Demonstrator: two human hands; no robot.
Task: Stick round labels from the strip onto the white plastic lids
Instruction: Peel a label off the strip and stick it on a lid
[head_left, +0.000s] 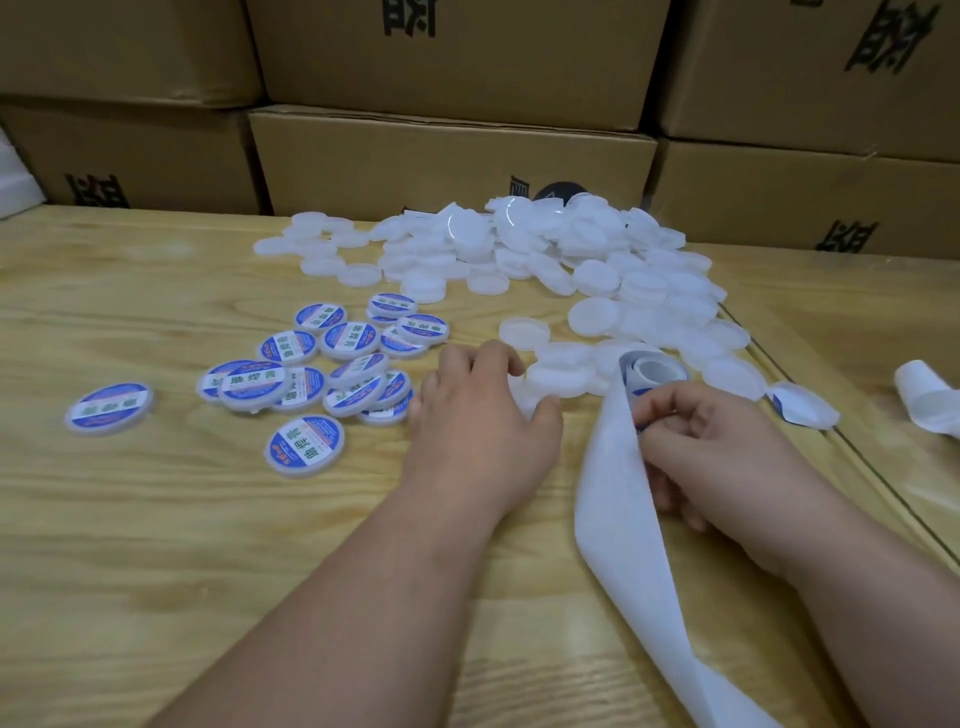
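Observation:
A heap of plain white plastic lids (545, 249) covers the far middle of the wooden table. Several lids with round blue labels (306, 374) lie scattered to the left. My left hand (483, 415) lies palm down, its fingers curled round a plain lid (524, 400) that is mostly hidden under it. My right hand (711, 447) pinches the white backing strip (618, 509) where a blue label edge shows. The strip curls into a loop above my fingers and trails down off the table's near edge.
Brown cardboard boxes (447, 161) are stacked along the back of the wooden table (156, 545). A labelled lid lies tilted at the right (802, 405). A curled piece of white strip (924, 400) sits at the far right edge.

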